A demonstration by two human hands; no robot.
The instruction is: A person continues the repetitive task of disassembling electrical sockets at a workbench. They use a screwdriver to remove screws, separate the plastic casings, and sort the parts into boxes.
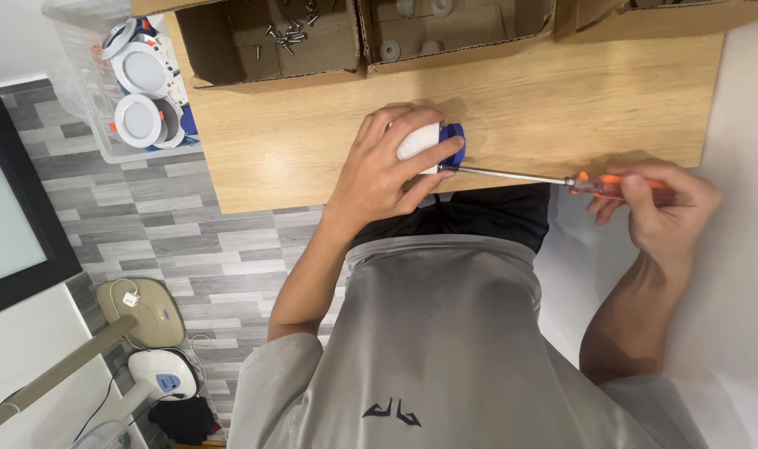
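Observation:
My left hand [385, 170] grips a small round white lamp fitting with a blue back part [435, 146], pressing it against the near edge of the wooden table [545, 100]. My right hand [661, 204] holds a screwdriver with an orange handle [612, 183]. Its long metal shaft [512, 174] lies level, and its tip touches the blue part of the fitting.
Open cardboard boxes stand along the table's far side, one with several screws [283, 35], another with washers [412, 37]. A clear plastic bin [117, 91] with more round white fittings sits on the floor at the left. A dark-framed panel [13, 199] and a lamp base [142, 312] stand lower left.

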